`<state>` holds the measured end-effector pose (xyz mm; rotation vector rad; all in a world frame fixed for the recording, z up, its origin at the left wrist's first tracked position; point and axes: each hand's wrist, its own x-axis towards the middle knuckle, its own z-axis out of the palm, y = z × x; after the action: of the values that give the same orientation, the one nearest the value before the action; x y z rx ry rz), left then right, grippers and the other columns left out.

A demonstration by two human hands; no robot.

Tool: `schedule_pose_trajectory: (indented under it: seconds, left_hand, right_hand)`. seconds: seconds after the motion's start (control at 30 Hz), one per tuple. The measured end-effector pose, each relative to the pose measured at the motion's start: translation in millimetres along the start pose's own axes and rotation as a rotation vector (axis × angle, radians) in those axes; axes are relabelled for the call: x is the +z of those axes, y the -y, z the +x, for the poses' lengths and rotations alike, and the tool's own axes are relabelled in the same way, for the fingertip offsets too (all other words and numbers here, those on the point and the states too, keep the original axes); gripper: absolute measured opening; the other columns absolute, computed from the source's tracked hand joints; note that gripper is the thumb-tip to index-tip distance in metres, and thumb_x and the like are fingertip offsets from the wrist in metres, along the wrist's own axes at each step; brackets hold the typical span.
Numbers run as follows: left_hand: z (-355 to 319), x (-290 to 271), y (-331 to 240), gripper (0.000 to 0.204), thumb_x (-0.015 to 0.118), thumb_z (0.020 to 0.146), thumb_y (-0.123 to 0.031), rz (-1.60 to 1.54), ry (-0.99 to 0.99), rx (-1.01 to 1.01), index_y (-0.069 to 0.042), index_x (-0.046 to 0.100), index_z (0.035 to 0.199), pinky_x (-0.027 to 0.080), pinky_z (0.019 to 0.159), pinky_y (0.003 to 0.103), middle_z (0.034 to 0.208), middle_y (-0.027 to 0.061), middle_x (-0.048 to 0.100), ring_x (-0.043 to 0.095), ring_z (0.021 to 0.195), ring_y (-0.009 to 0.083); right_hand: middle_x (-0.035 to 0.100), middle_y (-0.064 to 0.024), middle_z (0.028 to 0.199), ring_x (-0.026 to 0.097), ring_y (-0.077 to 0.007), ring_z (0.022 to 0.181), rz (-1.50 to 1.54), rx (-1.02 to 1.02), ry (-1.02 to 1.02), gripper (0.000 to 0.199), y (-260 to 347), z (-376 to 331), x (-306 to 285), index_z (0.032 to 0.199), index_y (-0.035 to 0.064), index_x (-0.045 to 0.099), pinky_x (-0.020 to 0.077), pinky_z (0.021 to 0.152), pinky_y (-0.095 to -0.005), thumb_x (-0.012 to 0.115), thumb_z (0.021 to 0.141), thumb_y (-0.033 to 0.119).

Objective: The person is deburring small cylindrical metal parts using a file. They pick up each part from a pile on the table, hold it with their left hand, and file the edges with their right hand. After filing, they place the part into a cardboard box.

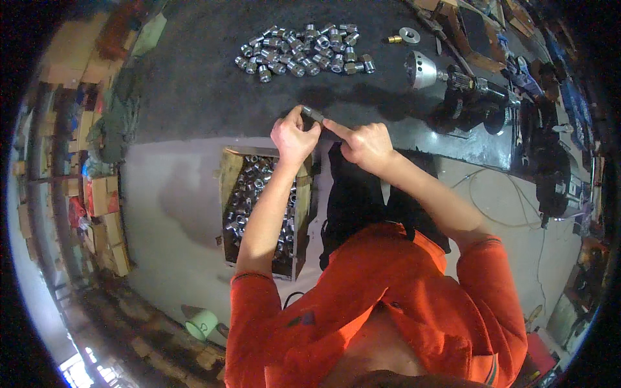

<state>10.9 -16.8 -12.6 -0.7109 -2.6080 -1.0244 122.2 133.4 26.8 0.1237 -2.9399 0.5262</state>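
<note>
Over the near edge of the dark workbench, my left hand [295, 138] pinches a small cylindrical metal fitting [312, 114] between thumb and fingers. From the right, my right hand [369, 147] reaches in with its index finger stretched to the near end of that fitting. Its other fingers are curled, and whether the thumb also grips is hidden. Farther up the bench lies a pile of similar shiny hex fittings [301, 50]. Below my left forearm, an open wooden box [295, 262] holds many more fittings.
On the bench's right lies a tool with a silver round head [424, 70]. Behind it are a washer [409, 35] and a brass piece [394, 39]. A loose cable [504, 173] curves over the floor at right. Boxes on shelves [103, 197] line the left; a pale green mug [202, 323] sits lower left.
</note>
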Motion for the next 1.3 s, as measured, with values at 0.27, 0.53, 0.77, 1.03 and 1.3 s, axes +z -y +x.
schedule_pose_trajectory:
  seconds: [0.27,0.53,0.77,1.03,1.3]
  left_hand:
    - [2,-3,-4,0.037,0.081,0.06,-0.022,-0.014,0.026,0.002,-0.001,0.066,0.088,0.038,0.046,0.032,0.049,0.0027,0.045,0.045,0.044,0.0155]
    - [3,-4,-3,0.029,0.078,0.062,-0.02,-0.029,0.03,0.006,-0.004,0.063,0.081,0.038,0.046,0.032,0.049,0.0028,0.044,0.044,0.043,0.0155]
    - [3,-6,-4,0.026,0.076,0.062,-0.018,-0.004,0.07,-0.006,-0.006,0.061,0.08,0.037,0.045,0.032,0.05,0.0024,0.044,0.043,0.043,0.0155]
    - [5,-9,-10,0.036,0.078,0.061,-0.021,0.006,0.098,-0.055,-0.004,0.067,0.091,0.04,0.048,0.031,0.052,0.0022,0.046,0.046,0.046,0.0134]
    - [2,-8,-9,0.042,0.079,0.06,-0.023,0.017,0.047,-0.073,-0.003,0.067,0.095,0.041,0.048,0.031,0.052,0.0017,0.047,0.045,0.046,0.0124]
  right_hand:
    - [0.065,-0.0118,0.064,0.064,-0.0281,0.056,0.007,-0.011,0.012,0.055,-3,5,2,0.128,0.0211,0.051,0.0504,0.051,-0.0418,0.057,0.074,0.021]
    - [0.065,-0.0115,0.063,0.064,-0.0279,0.055,-0.002,-0.023,-0.041,0.057,1,11,10,0.13,0.0203,0.05,0.0502,0.051,-0.0418,0.058,0.073,0.022]
    - [0.064,-0.0123,0.063,0.064,-0.0288,0.056,-0.027,-0.016,-0.017,0.055,6,19,7,0.128,0.0189,0.052,0.0506,0.051,-0.0409,0.059,0.073,0.021]
    - [0.065,-0.0118,0.064,0.064,-0.0275,0.056,-0.027,-0.015,-0.062,0.055,1,18,11,0.128,0.0209,0.052,0.0503,0.051,-0.0413,0.058,0.074,0.022]
    - [0.064,-0.0146,0.065,0.063,-0.0327,0.058,0.121,0.025,-0.099,0.048,-11,-19,-9,0.117,0.0229,0.062,0.0518,0.056,-0.0438,0.057,0.07,0.019]
